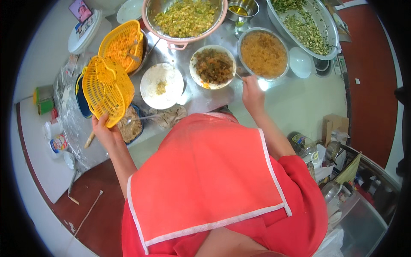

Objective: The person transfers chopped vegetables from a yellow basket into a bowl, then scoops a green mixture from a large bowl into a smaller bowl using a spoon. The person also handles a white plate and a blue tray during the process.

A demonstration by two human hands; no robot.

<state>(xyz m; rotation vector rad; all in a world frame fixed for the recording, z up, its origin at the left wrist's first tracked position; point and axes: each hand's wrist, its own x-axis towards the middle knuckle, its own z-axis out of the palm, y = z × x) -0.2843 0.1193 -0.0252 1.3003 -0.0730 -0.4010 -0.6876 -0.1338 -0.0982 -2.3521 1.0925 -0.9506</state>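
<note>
My left hand (109, 133) grips the rim of a yellow plastic basket (109, 91), tilted, with orange bits stuck to its slotted wall. Between the fingers of my right hand (253, 94) is the thin handle of a utensil (238, 76). Its other end lies among dark chopped vegetables (213, 64) in a white bowl (193, 74). Left of that bowl sits a white plate (151, 91) with a small heap of crumbs. Behind the held basket, a second yellow basket (110, 28) contains orange shredded food. Brownish minced food (130, 125) fills a blue container beside my left hand.
A pink-rimmed colander (149, 27) of chopped greens stands at the back of the metal table (205, 102). To the right are a basin (240, 48) of brown noodle-like food, a large metal basin (274, 19) and a white bowl (300, 62). A cloth (170, 115) lies near the front edge.
</note>
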